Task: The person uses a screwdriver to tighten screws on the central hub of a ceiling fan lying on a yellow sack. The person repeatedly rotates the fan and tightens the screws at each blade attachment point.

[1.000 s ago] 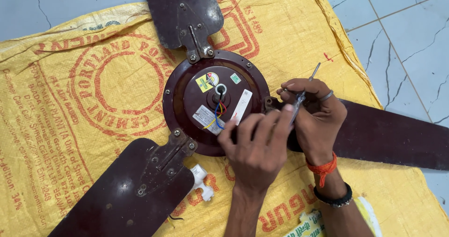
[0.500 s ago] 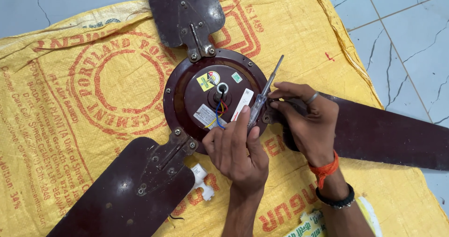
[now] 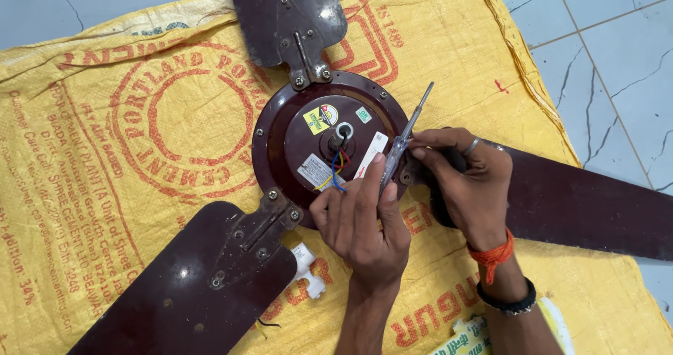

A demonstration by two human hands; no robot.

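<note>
At frame centre, the left hand (image 3: 364,218) steadies the maroon fan motor housing (image 3: 329,141), fingers loosely spread. The right hand (image 3: 463,183) pinches a clear-handled screwdriver (image 3: 403,141), seemingly working a rim screw; next, keep the tip seated.

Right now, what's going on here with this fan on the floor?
A person is working on a dark maroon ceiling fan lying on a yellow woven sack spread over a tiled floor. The left hand rests on the round motor housing beside the coloured wires at its centre. The right hand pinches a clear-handled tester screwdriver, held at the housing's right edge near the third blade's bracket. A small white plastic part lies on the sack by the lower-left blade.
</note>
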